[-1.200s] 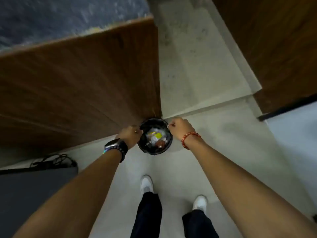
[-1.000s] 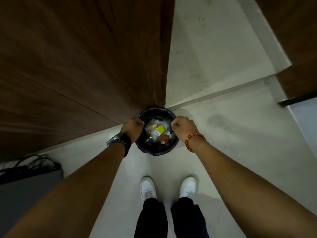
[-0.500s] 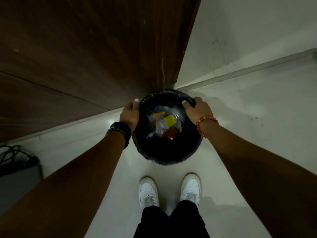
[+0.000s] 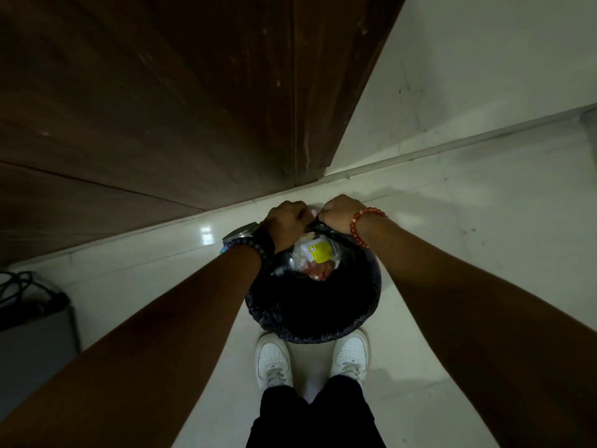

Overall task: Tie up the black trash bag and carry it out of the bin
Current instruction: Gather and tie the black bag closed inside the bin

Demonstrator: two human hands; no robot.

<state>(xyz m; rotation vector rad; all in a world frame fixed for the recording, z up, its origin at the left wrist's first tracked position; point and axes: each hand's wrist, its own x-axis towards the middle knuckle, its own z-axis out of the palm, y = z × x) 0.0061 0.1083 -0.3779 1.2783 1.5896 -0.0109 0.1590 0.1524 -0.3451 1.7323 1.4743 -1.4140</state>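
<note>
The black trash bag [image 4: 310,312] lines a round bin on the pale floor just in front of my white shoes. Its mouth gapes, showing a crumpled clear wrapper with a yellow label [image 4: 318,252] and other rubbish. My left hand [image 4: 287,218] and my right hand [image 4: 337,213] are both fisted on the far edge of the bag, close together and almost touching. The bag's far rim is gathered under them. The bin itself is hidden by the bag.
A dark wooden cabinet or door panel [image 4: 161,108] rises right behind the bin. A white wall and skirting [image 4: 468,92] run to the right. At far left lie a grey box and black cables [image 4: 22,292]. My shoes [image 4: 273,360] stand against the bin's near side.
My hands have come off the left and right sides of the rim and met at the far edge, pulling the bag's rim together there. The camera has moved closer over the bin.
</note>
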